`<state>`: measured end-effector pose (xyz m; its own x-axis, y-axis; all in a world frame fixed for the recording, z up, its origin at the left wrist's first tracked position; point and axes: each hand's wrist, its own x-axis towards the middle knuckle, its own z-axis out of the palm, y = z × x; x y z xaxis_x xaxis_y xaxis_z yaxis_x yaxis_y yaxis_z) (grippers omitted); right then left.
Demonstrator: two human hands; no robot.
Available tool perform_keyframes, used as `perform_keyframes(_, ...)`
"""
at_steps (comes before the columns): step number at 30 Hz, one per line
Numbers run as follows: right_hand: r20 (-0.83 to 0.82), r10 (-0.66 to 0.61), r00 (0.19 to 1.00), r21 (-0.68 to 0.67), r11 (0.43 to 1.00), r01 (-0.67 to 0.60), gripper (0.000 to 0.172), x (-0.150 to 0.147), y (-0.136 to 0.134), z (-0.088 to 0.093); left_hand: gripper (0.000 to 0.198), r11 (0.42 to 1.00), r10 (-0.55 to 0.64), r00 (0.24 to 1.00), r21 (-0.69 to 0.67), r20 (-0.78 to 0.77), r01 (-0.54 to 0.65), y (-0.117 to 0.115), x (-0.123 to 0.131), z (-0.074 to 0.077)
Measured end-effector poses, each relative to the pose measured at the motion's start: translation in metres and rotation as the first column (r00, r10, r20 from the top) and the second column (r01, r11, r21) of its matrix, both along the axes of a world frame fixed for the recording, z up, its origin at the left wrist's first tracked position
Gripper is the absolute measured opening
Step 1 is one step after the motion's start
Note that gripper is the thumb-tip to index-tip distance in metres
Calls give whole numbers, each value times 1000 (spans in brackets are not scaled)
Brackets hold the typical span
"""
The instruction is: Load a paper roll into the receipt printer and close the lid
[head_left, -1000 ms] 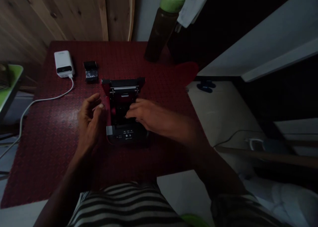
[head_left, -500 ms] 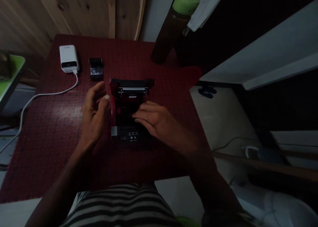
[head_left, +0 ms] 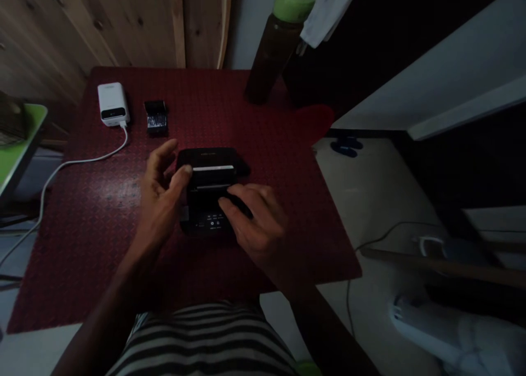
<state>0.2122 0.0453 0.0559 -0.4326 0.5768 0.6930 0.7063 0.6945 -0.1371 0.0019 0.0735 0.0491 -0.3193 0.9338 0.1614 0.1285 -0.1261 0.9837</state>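
Note:
A small black printer, apparently a label printer [head_left: 201, 222], stands on the dark red table in front of me. Its lid [head_left: 211, 159] is tipped down toward the body, with a pale strip across it and a dark gap below. At the left side is my left hand [head_left: 162, 187], fingers apart, its thumb touching or very near the lid's edge. On the right, my right hand [head_left: 257, 214] has thumb and fingers closed at the lid's front right edge. What lies under those fingertips is partly hidden, and the scene is dim.
On the table [head_left: 82, 244] lie a white power bank [head_left: 113, 103] with a cable [head_left: 94, 159] and a small black item [head_left: 156, 118]. A tall bottle with a green cap [head_left: 275, 41] stands at the back. A red rounded object [head_left: 314, 123] is at the right edge.
The printer's lid has swung down from raised, covering most of the open inside. My right hand has come out of the inside to the lid's front edge. The view has shifted slightly.

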Motion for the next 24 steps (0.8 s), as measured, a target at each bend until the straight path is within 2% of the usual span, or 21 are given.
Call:
perform_keyframes(3,-28,-24,999,32,999,25,22,-2,-3,-3,63,995,-46,995,-89,85,54,-20,-1,-11)
perform_keyframes(7,-99,61,993,-87,994,-69,18,-1,-1,-3,67,980,-103,983,-153,150,126,-33,0,-20)
perform_keyframes(15,-165,93,982,-226,965,-129,15,1,0,0,70,970,-124,968,-180,218,165,-37,1,-20)
perform_keyframes(21,-189,101,977,-266,952,-150,16,2,-2,-2,72,969,-105,974,-199,202,146,-40,3,-23)
perform_keyframes(24,-257,95,962,-290,942,-171,25,9,-6,-3,68,969,-83,966,-207,246,136,-45,2,-25)
